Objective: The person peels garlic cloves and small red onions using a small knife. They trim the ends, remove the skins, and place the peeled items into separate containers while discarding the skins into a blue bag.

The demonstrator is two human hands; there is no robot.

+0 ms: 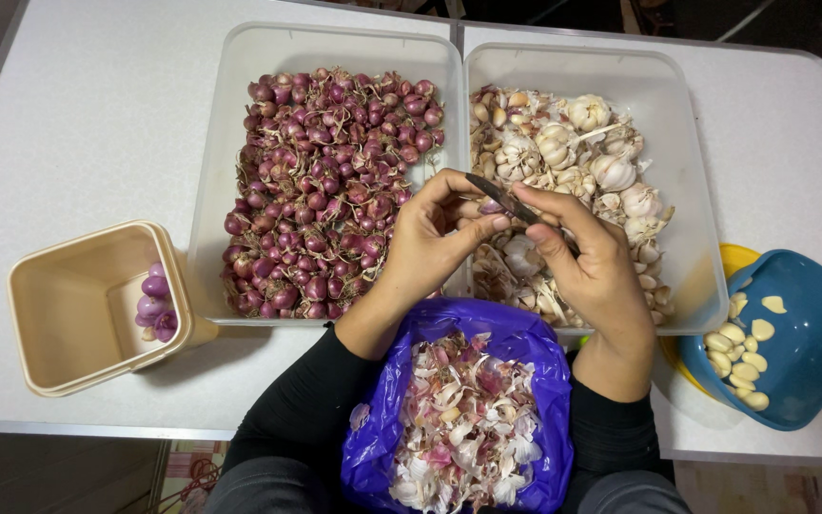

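Observation:
My left hand point(430, 243) pinches a small shallot point(490, 207) between thumb and fingertips. My right hand point(587, 257) grips a small dark-bladed knife point(501, 198), its blade laid against the shallot. Both hands hover over the seam between two clear plastic tubs. The left tub point(230, 114) is full of purple shallots point(325, 181). The right tub point(673, 124) holds garlic bulbs and cloves point(582, 152). Below my hands, on my lap, a purple plastic bag point(468, 400) is filled with peelings.
A beige square container point(68, 314) at the left holds a few peeled shallots point(156, 303). At the right a blue bowl point(801, 343) with peeled garlic cloves point(739, 352) sits on a yellow one. All rest on a white table point(78, 124).

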